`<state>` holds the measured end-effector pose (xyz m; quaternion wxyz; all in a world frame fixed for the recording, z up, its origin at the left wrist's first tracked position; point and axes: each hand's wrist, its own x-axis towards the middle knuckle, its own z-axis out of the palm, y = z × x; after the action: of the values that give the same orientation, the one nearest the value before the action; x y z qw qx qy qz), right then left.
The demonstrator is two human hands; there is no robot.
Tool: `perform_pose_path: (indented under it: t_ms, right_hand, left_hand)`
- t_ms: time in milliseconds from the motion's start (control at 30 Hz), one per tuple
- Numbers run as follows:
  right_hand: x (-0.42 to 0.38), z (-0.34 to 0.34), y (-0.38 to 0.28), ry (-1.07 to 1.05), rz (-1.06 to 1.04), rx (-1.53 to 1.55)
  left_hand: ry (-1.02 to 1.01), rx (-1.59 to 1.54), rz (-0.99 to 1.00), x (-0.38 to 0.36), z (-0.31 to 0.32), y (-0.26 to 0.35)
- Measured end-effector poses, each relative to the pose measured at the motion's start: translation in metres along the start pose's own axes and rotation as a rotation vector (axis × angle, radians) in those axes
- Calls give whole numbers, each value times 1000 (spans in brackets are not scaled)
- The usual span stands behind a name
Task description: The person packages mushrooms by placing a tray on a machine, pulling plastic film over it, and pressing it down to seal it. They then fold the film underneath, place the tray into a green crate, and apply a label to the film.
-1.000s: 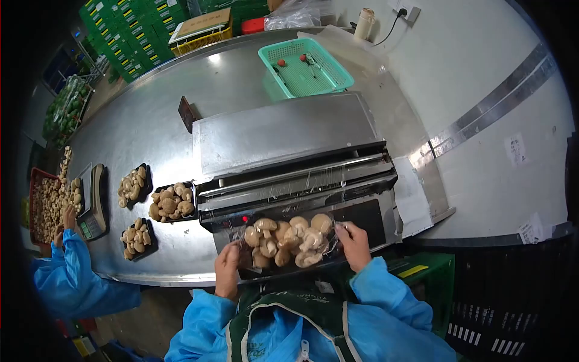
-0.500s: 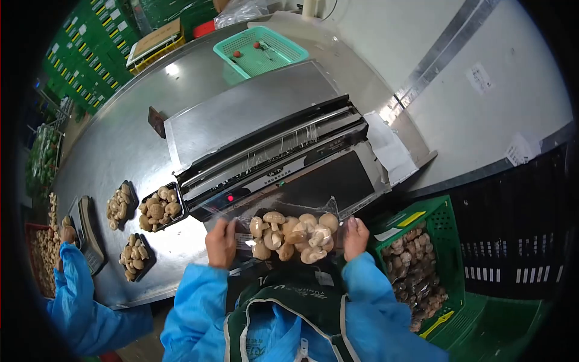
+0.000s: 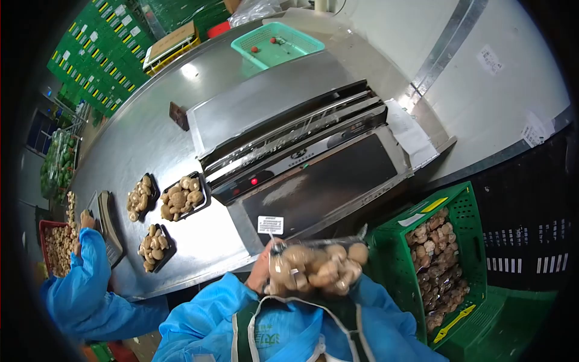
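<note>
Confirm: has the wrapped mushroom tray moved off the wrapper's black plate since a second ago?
Yes. The mushroom tray has come toward the person, off the black plate of the wrapping machine, past the table edge.

Three black mushroom trays [image 3: 181,199] sit on the steel surface [image 3: 145,139], teal basket [image 3: 280,45] up back, green crate [image 3: 443,253] beside it.

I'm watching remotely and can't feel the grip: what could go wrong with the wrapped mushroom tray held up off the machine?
The wrapped mushroom tray is lifted close to the chest, and only the left hand shows on it; the right is hidden, so it could tip. Loose film ends near the top edge might unseal. The green crate sits close by, so a swing could bump its rim.
</note>
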<state>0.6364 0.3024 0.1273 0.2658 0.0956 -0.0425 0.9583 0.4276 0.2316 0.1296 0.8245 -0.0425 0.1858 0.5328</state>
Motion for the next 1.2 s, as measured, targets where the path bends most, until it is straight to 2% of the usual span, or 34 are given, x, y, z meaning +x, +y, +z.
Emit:
perform_pose_path:
  t_ms: [33,100,167,233,300,367,433,500,567,633,700,733,800,833,900,967,1000,1033,1100,1133,1167,1200]
  right_hand:
    - [-9,-3,8,-23,-18,-80]
    - [-27,-12,21,-59,-34,-234]
    - [-45,-26,26,-36,8,-374]
    - [-4,102,-3,522,244,-451]
    - [-8,66,-55,527,550,-1330]
    - [33,127,-77,608,22,-1188]
    - [91,179,-57,-117,-78,-1476]
    - [108,198,-9,-289,403,-1535]
    - [109,190,7,-387,812,-1460]
    - [88,186,-13,-306,720,-1510]
    - [57,185,-37,-52,857,-1496]
    - [41,182,-43,18,826,-1522]
    - [8,169,-47,314,850,-1539]
    - [-4,163,-48,357,823,-1548]
    - [-22,149,-47,469,477,-1635]
    - [-35,138,-54,560,250,-1250]
    - [-45,129,-56,572,160,-1165]
    - [-51,132,-61,577,143,-1166]
    - [-64,140,-71,677,-12,-1152]
    - [-73,141,-74,754,-44,-1266]
    - [-80,148,-77,708,-203,-1366]
    - [-90,151,-84,793,-248,-1512]
  left_hand:
    - [-127,-455,-213,-2,-23,-6]
    - [88,248,164,-34,144,-15]
    - [-113,544,56,-46,144,-6]
    - [-232,650,6,-61,129,1]
    - [-260,690,1,-74,121,3]
    - [-281,721,-4,-80,117,5]
    - [-300,747,-14,-82,118,4]
    - [-302,766,-16,-83,121,3]
    - [-282,780,-9,-83,118,4]
    - [-229,770,6,-84,115,5]
    - [-157,750,34,-83,111,5]
    - [-113,737,65,-80,111,5]
    - [-29,721,144,-73,115,5]
    - [6,715,184,-67,119,3]
    - [53,726,243,-50,130,1]
    - [49,761,259,-25,143,-5]
    - [48,761,266,-13,148,-12]
    - [-54,751,235,6,152,-12]
    - [37,464,200,40,147,-31]
    - [50,489,198,66,158,-39]
    - [-61,732,247,86,176,-47]
    - [-4,731,199,112,176,-58]
